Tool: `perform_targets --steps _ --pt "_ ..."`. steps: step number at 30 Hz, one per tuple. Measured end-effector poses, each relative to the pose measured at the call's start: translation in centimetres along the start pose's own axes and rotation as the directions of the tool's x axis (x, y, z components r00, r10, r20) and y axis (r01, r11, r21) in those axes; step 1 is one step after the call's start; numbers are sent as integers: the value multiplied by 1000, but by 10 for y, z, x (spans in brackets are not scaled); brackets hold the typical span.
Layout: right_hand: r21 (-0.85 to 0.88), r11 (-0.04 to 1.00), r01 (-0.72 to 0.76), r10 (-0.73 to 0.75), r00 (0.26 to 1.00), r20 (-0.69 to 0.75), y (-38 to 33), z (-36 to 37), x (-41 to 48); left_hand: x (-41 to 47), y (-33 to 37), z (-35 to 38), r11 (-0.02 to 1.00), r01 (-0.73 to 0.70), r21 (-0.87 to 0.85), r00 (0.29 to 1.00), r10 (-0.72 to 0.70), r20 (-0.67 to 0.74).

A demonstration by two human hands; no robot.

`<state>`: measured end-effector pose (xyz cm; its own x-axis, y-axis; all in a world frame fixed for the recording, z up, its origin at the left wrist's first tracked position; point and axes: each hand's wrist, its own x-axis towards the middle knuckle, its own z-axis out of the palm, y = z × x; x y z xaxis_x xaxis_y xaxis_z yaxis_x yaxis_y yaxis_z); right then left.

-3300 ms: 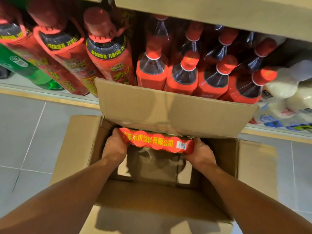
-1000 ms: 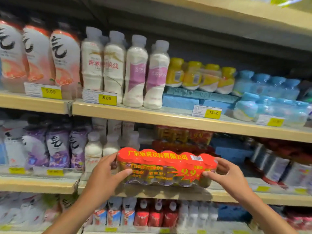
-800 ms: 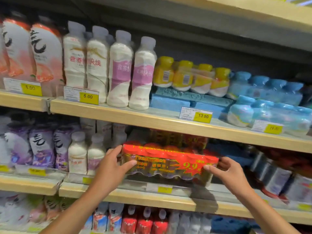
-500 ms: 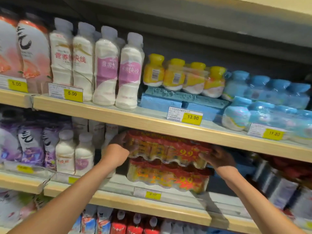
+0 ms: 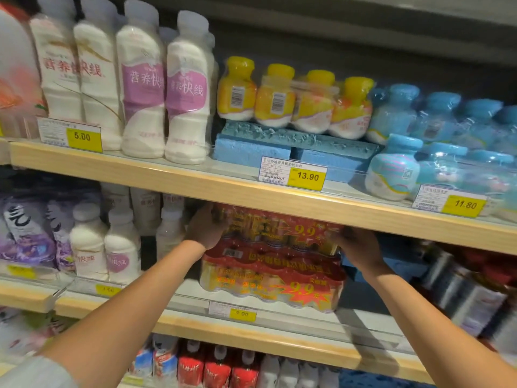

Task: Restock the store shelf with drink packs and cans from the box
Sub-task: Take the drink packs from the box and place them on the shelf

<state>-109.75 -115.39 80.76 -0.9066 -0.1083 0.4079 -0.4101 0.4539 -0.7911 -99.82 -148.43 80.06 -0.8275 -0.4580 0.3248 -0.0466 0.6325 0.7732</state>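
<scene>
A red shrink-wrapped drink pack (image 5: 275, 232) marked 9.9 sits inside the middle shelf (image 5: 279, 331), on top of a second identical pack (image 5: 272, 281). My left hand (image 5: 205, 229) grips the upper pack's left end. At its right end my right hand (image 5: 356, 247) holds it. The upper pack's top is hidden behind the shelf board above (image 5: 251, 191). The box is out of view.
White bottles (image 5: 106, 247) stand close to the left of the packs, and silver cans (image 5: 461, 289) to the right. The upper shelf carries white bottles (image 5: 162, 88), yellow-capped packs (image 5: 293, 102) and blue packs (image 5: 436, 152). Small bottles (image 5: 218, 365) fill the shelf below.
The pack has gone from the box up to the shelf and onto the lower pack. In the last half second both hands stayed on its ends and the view moved closer.
</scene>
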Motion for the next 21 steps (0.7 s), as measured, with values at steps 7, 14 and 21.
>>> perform_targets --steps 7,14,21 --pt "14 1000 -12 12 1000 -4 -7 -4 -2 5 -2 2 999 -37 -26 998 38 53" --pt "25 999 -37 36 998 49 -8 -3 -6 1 -2 -3 999 -16 -32 995 19 98" --pt "-149 986 -74 91 990 109 -11 -5 -20 -14 4 -9 1000 -20 -13 997 21 77"
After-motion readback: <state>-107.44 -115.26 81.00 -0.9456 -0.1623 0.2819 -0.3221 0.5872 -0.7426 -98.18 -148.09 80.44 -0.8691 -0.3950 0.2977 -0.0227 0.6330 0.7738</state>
